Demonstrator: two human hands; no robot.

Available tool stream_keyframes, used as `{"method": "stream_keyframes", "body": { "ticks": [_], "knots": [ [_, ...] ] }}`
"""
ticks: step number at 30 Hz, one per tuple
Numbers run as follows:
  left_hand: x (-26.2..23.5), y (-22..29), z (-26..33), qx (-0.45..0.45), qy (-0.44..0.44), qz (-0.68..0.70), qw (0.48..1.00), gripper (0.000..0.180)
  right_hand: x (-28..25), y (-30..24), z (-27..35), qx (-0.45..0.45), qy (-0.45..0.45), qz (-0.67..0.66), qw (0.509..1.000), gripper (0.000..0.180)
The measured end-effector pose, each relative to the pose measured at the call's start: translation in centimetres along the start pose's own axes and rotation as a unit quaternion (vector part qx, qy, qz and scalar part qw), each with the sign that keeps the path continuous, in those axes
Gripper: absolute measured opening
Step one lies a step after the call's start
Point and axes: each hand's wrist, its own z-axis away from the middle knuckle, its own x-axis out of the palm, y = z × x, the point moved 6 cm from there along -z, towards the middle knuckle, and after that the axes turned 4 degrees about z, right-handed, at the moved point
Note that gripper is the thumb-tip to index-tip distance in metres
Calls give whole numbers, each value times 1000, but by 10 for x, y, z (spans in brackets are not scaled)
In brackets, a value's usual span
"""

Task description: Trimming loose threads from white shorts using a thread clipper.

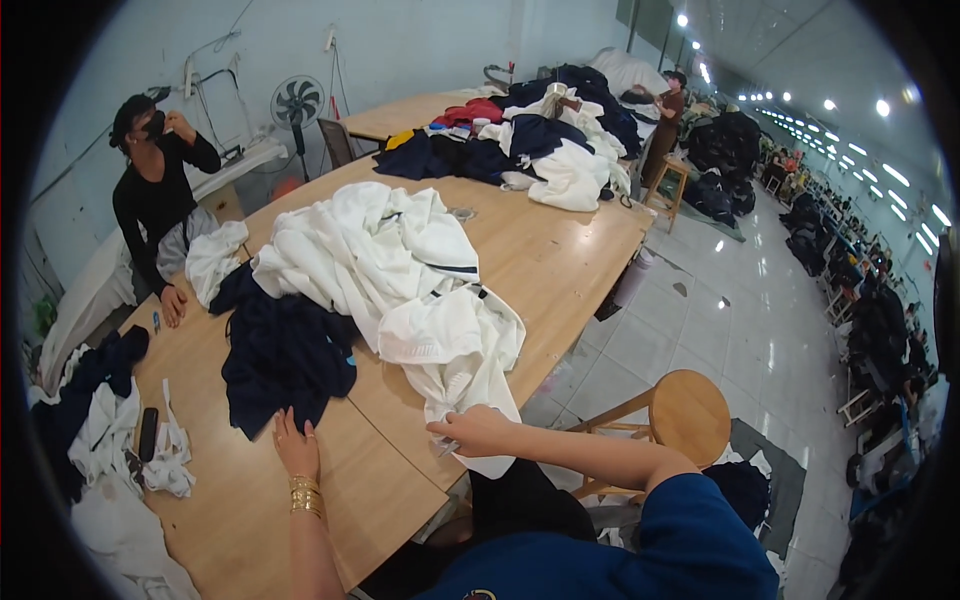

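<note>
My left hand [296, 443] lies on the table with its fingers stretched out, the tips touching the lower edge of a navy garment [290, 365]. A gold bracelet circles that wrist. My right hand [475, 430] is closed at the table's right edge, over the near end of a white garment [460, 335]. A small grey metal tool [450, 448] shows under its fingers, too small to make out its exact kind. The white cloth hangs partly over the edge below this hand. Beyond it, a large heap of white garments [345, 235] lies against the navy one.
A person in black [160, 195] stands across the table [560, 270], one hand on it. Mixed garments [570, 170] pile up at the far end. White scraps and a black object [149, 432] lie at left. A round wooden stool [690, 418] stands right of me.
</note>
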Motion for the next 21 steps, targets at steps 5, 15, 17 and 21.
{"method": "stream_keyframes", "body": {
  "ticks": [5, 15, 17, 21],
  "knots": [
    [-3, -2, -1, -8, -3, 5, 1000, 46, 3, 6, -14, 43, 29, 4, 999, 35],
    [-4, -5, -2, -13, 4, 21, 1000, 45, -67, 53, 15, 202, 259, -274, 904, 40],
    [-3, 0, -3, -11, 4, 23, 1000, 45, -89, 73, 20, 166, 319, -448, 818, 42],
    [-3, -4, -1, -4, 8, 24, 1000, 46, -154, 76, 70, 225, 305, -592, 711, 39]
  ]
}}
